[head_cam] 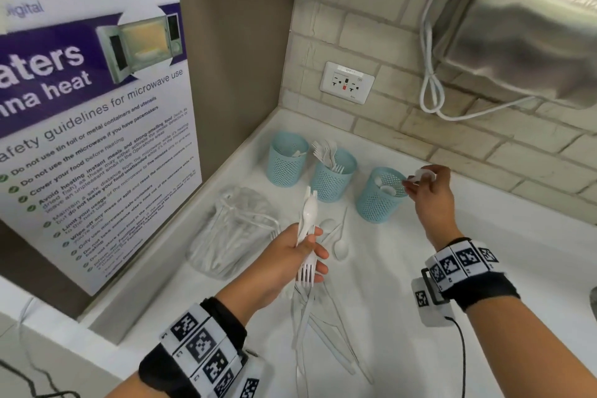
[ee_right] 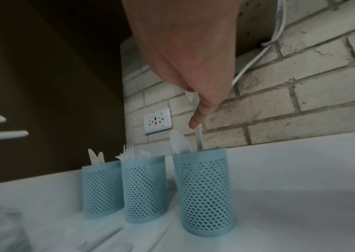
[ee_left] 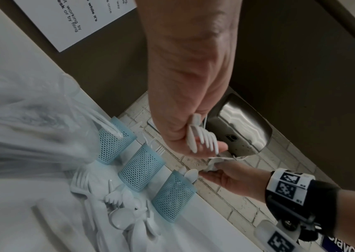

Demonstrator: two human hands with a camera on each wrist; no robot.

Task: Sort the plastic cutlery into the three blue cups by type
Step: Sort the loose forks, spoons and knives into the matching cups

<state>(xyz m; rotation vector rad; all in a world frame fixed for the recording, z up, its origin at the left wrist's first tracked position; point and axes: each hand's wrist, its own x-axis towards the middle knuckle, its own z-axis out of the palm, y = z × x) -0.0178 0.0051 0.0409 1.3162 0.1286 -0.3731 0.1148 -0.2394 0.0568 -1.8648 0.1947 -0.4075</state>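
Three blue mesh cups stand in a row: the left cup (head_cam: 286, 160) holds knives, the middle cup (head_cam: 332, 179) forks, the right cup (head_cam: 379, 200) spoons. My right hand (head_cam: 412, 182) pinches a white spoon (head_cam: 421, 175) just over the right cup's far rim; in the right wrist view its handle (ee_right: 199, 136) reaches down into that cup (ee_right: 204, 192). My left hand (head_cam: 310, 252) grips a mixed bundle of cutlery (head_cam: 307, 220) above the counter, with fork tines (ee_left: 204, 139) pointing back at the wrist. Loose cutlery (head_cam: 319, 329) lies on the counter below it.
A clear plastic bag (head_cam: 232, 233) with more cutlery sits left of the pile. A microwave poster (head_cam: 93, 126) leans against the left wall. The brick wall behind carries a socket (head_cam: 347, 82), a white cable (head_cam: 433, 87) and a steel dispenser (head_cam: 529, 29).
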